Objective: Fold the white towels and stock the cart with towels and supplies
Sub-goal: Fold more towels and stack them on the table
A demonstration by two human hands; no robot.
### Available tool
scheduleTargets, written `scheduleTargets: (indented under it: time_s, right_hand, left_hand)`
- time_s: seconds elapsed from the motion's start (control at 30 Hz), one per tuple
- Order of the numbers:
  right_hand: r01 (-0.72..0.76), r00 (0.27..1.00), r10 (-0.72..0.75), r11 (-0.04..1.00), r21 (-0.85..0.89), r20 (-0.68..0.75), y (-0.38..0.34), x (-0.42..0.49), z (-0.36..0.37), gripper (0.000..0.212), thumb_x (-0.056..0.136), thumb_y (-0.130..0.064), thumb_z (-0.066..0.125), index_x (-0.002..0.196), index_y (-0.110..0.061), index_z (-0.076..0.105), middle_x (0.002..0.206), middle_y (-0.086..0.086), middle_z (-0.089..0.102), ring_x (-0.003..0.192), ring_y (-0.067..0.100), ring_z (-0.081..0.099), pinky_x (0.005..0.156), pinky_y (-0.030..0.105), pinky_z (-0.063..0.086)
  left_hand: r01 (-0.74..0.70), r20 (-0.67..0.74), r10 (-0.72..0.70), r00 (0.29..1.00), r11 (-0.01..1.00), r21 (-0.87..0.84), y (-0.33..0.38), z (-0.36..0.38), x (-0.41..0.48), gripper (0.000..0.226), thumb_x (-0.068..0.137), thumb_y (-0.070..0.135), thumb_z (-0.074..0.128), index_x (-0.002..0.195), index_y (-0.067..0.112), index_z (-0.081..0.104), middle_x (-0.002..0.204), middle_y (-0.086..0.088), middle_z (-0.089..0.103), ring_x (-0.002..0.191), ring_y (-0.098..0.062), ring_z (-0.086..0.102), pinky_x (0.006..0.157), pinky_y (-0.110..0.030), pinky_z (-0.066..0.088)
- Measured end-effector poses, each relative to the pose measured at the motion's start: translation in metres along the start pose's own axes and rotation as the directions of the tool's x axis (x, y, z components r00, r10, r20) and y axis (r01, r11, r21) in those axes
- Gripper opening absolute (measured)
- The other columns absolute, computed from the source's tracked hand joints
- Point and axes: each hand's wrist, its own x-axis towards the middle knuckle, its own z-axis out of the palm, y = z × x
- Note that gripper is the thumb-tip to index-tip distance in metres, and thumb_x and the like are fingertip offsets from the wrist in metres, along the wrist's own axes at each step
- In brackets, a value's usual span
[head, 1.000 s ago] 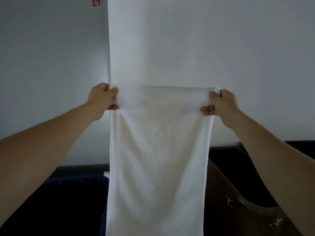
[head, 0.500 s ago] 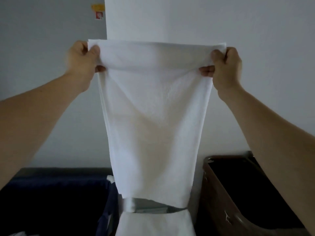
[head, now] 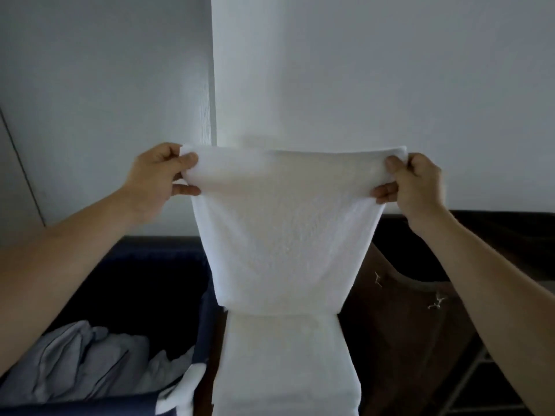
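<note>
White towel (head: 288, 235): held up by its top corners before a pale wall (head: 390, 85), lower part draped over a surface below. Left hand (head: 156, 178): fingers pinched on the towel's left corner. Right hand (head: 417, 181): fingers pinched on its right corner. Left of towel: navy bin (head: 168, 283) holding crumpled grey linen (head: 90, 364). Right of towel: dark brown bin (head: 402, 340).

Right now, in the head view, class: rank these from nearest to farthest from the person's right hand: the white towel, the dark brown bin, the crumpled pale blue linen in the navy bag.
1. White towel: gripped by the right hand at its top corner.
2. Dark brown bin: below the hand, on the right.
3. Crumpled pale blue linen: lower left, in the navy bag, across the towel.
</note>
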Motion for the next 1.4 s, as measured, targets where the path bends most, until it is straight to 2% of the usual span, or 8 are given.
scheduleTargets:
  time_s: [0.1,0.3,0.53,0.73,1.03,1.13,1.27,1.4]
  right_hand:
    - [-0.107,0.989,0.119,0.986,-0.131,0.088,0.022,-0.050,-0.017,0.019,0.097,-0.024,0.061,0.089,-0.007,0.060,0.059,0.008,0.066,0.055,0.034,0.067,0.059,0.044,0.054]
    - [-0.207,0.924,0.303,0.910,-0.359,0.234,0.054,-0.120,-0.033,0.024,0.097,-0.023,0.062,0.081,-0.004,0.063,0.053,0.009,0.058,0.047,0.019,0.053,0.051,0.027,0.041]
    - [-0.308,0.864,0.436,0.853,-0.421,0.251,0.100,-0.105,-0.020,0.029,0.097,-0.023,0.062,0.073,-0.006,0.062,0.073,0.007,0.063,0.070,0.024,0.060,0.067,0.030,0.048]
    - [-0.497,0.746,0.638,0.724,-0.479,0.190,0.213,-0.062,0.032,0.019,0.098,-0.028,0.059,0.092,-0.011,0.066,0.101,0.014,0.068,0.092,0.032,0.066,0.091,0.052,0.054]
    - [-0.636,0.532,0.832,0.514,-0.575,0.155,0.391,-0.074,0.092,0.039,0.097,-0.031,0.058,0.126,-0.005,0.054,0.109,0.007,0.058,0.098,0.026,0.058,0.086,0.040,0.050]
    - [-0.634,0.516,0.842,0.499,-0.590,0.157,0.414,-0.081,0.092,0.038,0.097,-0.033,0.057,0.125,-0.007,0.054,0.110,0.007,0.058,0.096,0.023,0.059,0.084,0.039,0.050]
    - [-0.617,0.572,0.808,0.540,-0.573,0.145,0.418,-0.078,0.092,0.020,0.099,-0.028,0.054,0.107,-0.010,0.057,0.102,0.008,0.060,0.091,0.025,0.060,0.086,0.046,0.053]
    - [-0.620,0.681,0.725,0.647,-0.444,0.104,0.398,-0.045,0.102,0.015,0.100,-0.025,0.055,0.103,-0.011,0.060,0.097,0.006,0.062,0.088,0.025,0.061,0.083,0.045,0.051]
  left_hand:
    - [0.171,0.067,-0.178,0.982,0.981,0.095,-0.033,-0.019,-0.048,0.006,0.092,0.009,0.064,0.094,0.004,0.063,0.092,-0.013,0.068,0.078,-0.025,0.070,0.061,-0.037,0.063]
    - [0.405,0.263,-0.477,0.838,0.869,0.285,-0.097,-0.054,-0.108,0.066,0.061,0.029,0.089,0.111,-0.006,0.062,0.102,-0.024,0.072,0.086,-0.030,0.072,0.072,-0.037,0.059]
    - [0.520,0.298,-0.573,0.763,0.819,0.243,-0.138,-0.037,-0.086,0.057,0.068,0.026,0.083,0.113,-0.004,0.063,0.108,-0.019,0.073,0.100,-0.034,0.071,0.078,-0.036,0.061]
    - [0.612,0.180,-0.656,0.733,0.751,0.248,-0.227,-0.006,-0.043,0.028,0.094,0.016,0.064,0.116,-0.001,0.065,0.107,-0.016,0.074,0.099,-0.032,0.072,0.091,-0.045,0.055]
    - [0.819,-0.156,-0.812,0.562,0.521,0.238,-0.403,0.049,-0.026,0.016,0.097,0.013,0.061,0.102,-0.002,0.064,0.099,-0.020,0.069,0.086,-0.035,0.066,0.078,-0.040,0.053]
    - [0.850,-0.146,-0.852,0.502,0.454,0.267,-0.427,0.056,-0.026,0.025,0.097,0.023,0.062,0.107,0.000,0.065,0.100,-0.018,0.070,0.090,-0.036,0.066,0.088,-0.047,0.054]
    - [0.777,-0.126,-0.816,0.564,0.473,0.415,-0.428,0.060,-0.022,0.022,0.100,0.026,0.055,0.109,0.007,0.061,0.103,-0.012,0.067,0.092,-0.029,0.065,0.083,-0.041,0.054]
    - [0.625,-0.172,-0.619,0.766,0.658,0.420,-0.408,0.068,0.008,0.014,0.101,0.023,0.051,0.103,0.011,0.059,0.093,-0.007,0.062,0.077,-0.017,0.055,0.065,-0.029,0.043]
